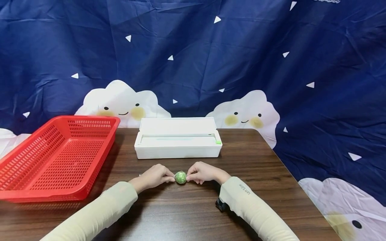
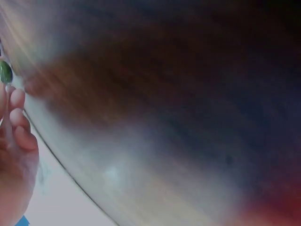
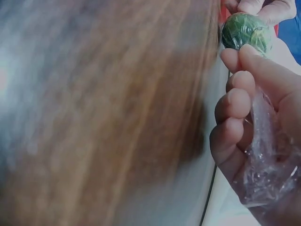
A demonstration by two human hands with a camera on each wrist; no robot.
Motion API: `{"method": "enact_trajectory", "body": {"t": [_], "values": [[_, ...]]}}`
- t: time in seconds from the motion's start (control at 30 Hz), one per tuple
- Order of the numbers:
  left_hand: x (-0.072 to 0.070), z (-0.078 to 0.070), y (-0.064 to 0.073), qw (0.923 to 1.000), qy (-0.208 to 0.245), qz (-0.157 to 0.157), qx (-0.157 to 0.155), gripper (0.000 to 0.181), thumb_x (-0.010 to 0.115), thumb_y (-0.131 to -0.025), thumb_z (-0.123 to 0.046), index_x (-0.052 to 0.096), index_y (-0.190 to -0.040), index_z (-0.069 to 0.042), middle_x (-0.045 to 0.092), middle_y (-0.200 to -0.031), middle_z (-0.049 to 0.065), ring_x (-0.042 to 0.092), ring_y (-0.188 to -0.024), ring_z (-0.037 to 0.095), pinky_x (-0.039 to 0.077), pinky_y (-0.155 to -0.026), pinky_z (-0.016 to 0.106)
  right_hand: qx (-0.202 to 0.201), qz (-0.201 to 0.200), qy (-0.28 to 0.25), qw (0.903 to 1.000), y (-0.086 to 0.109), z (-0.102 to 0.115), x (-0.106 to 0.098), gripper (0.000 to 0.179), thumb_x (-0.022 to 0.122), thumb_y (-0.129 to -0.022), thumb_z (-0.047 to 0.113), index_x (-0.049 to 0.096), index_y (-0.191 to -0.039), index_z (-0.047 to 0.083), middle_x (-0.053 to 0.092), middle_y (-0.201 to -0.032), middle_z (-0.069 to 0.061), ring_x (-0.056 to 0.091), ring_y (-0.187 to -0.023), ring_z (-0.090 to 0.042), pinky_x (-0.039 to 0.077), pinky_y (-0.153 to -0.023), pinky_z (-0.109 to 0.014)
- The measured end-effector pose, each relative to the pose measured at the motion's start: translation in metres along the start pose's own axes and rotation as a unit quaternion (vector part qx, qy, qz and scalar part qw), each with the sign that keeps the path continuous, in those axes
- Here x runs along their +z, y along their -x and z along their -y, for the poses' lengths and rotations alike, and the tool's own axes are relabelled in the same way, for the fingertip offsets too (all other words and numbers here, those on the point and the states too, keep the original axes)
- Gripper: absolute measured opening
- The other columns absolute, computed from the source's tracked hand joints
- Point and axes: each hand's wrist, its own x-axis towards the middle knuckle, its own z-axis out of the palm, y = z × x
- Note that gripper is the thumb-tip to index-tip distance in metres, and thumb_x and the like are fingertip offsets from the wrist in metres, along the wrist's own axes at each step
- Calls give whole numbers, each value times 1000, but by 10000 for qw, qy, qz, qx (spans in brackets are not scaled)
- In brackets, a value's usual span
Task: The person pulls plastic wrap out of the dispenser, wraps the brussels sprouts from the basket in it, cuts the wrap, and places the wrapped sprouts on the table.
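Note:
A small round green vegetable [image 1: 181,177], leafy and veined like a Brussels sprout, is wrapped in clear cling film [image 3: 265,160]. It hangs between both hands, just above the table or touching it; I cannot tell which. On its left side my left hand [image 1: 154,175] pinches the gathered film, with a strand running along the fingers in the left wrist view. My right hand [image 1: 204,172] pinches the film close against the opposite side with thumb and forefinger. Loose crumpled film trails across the right palm, the other fingers curled beside it.
Behind the hands stands a white cling film dispenser [image 1: 178,153], lid raised, with a green piece at its right end. A red perforated basket [image 1: 99,167] sits on the left. The dark wooden table [image 1: 181,217] ends before a blue cloud-print curtain [image 1: 193,50].

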Motion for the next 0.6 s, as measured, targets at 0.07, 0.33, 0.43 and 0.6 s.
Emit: {"method": "enact_trajectory", "body": {"t": [0.07, 0.33, 0.43, 0.6], "values": [[-2, 1, 1, 9998, 95, 73, -132, 23, 66, -84, -24, 73, -97, -7, 69, -81, -4, 60, -70, 1, 50, -70, 26, 35, 17, -35, 10000, 0, -1, 0, 18, 61, -90, 16, 68, -77, 4, 50, -48, 2, 46, -41, -8, 41, -39, -21], [-6, 5, 5, 9987, 313, 34, -409, 15, 67, -84, -19, 72, -89, -6, 65, -71, -5, 57, -62, 3, 48, -59, 23, 183, 28, -147, 9997, 2, -4, -2, 18, 60, -90, 16, 69, -77, 7, 50, -48, -1, 45, -39, -10, 40, -39, -22], [-6, 6, 5, 9980, 544, -43, -333, 10, 66, -84, -14, 71, -80, -7, 57, -59, -6, 47, -48, 0, 44, -48, 20, 183, 42, -175, 9997, 2, -3, -2, 19, 60, -90, 17, 69, -77, 7, 50, -48, -1, 45, -39, -10, 40, -39, -23], [-4, 8, 6, 9971, 677, -166, -306, 10, 66, -84, -13, 71, -77, -7, 58, -59, -5, 47, -46, -1, 44, -46, 19, 185, 38, -195, 9996, 2, -2, -1, 20, 60, -90, 18, 68, -76, 7, 50, -48, -1, 45, -40, -10, 40, -40, -23]]}}
